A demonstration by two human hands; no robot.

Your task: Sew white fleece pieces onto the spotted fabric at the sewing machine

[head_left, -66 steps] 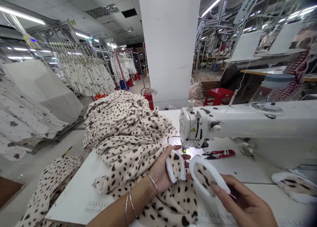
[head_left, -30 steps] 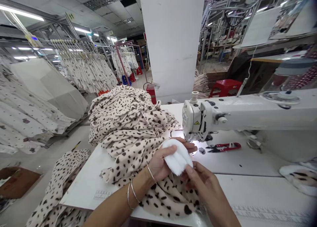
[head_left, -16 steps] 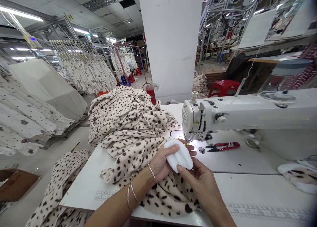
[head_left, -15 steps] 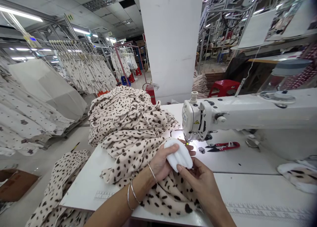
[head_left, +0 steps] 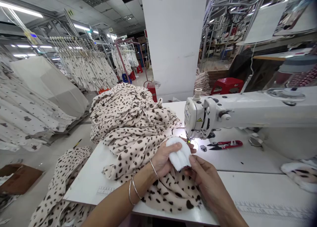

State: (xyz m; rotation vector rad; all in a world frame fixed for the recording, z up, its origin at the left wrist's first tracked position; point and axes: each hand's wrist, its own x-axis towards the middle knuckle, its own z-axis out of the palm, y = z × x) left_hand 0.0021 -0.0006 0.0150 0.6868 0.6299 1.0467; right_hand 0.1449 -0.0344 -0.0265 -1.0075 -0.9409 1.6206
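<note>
A small white fluffy fabric piece (head_left: 178, 156), rounded at the top, is held between my two hands in front of the sewing machine (head_left: 198, 118). My left hand (head_left: 164, 157) grips it from the left, thumb on its face and fingers behind. With thumb and fingers closed, my right hand (head_left: 203, 170) pinches its lower right edge. Spotted cream fleece (head_left: 138, 154) lies under my hands and spreads into a large heap on the left. The fingers behind the white piece are partly hidden.
Red-handled thread snips (head_left: 226, 144) lie on the machine bed beside the needle area. Another white and spotted piece (head_left: 300, 174) rests at the right. More spotted fleece (head_left: 66, 167) hangs off the table's left side. A cardboard box (head_left: 19, 179) stands on the floor.
My right thumb has shifted from the bottom of the white piece to its right edge, showing more of the lower edge. The left hand keeps its hold.
</note>
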